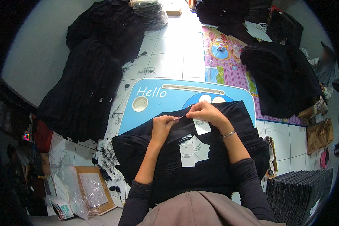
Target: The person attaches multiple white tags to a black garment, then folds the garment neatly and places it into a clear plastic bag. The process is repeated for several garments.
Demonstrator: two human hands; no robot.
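Observation:
Over the near part of a blue lap table lies a pile of black garments [218, 165]. My left hand [164, 129] is closed in a pinch at the top garment's far edge, with a small, thin pale piece [178, 118] at its fingertips. Close to its right, my right hand [206, 112] also pinches; what its fingertips hold is too small to make out. A white hang tag [202, 127] shows just below the right hand. Nearer to me, several more white tags [187, 155] lie overlapping on the black cloth, with dark cord at their top.
The blue table [133, 122] has a round cup recess [140, 104] and a long slot. Tall heaps of black garments [79, 90] stand at left and right [275, 75]. A folded black stack [297, 196] is near right; cardboard and plastic [90, 188] lie near left.

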